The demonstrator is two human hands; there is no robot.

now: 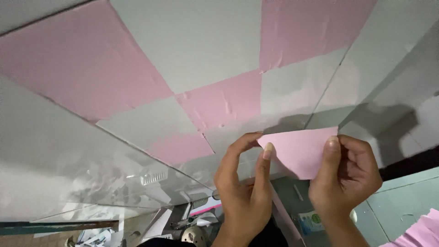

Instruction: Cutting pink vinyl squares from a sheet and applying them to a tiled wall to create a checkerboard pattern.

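Observation:
Both hands hold a piece of pink paper (302,151) up in front of a wall. It has a straight top edge and a curved lower edge. My left hand (244,187) pinches its left corner between thumb and forefinger. My right hand (347,176) grips its right side, thumb on the front. The paper's lower part shows between the two hands.
The wall behind is covered in pink panels (82,64) and pale green panels (192,41) in a checker pattern. A glass tabletop (91,183) reflects it at lower left. Scraps and small tools (187,224) lie below. More pink paper (420,231) sits at bottom right.

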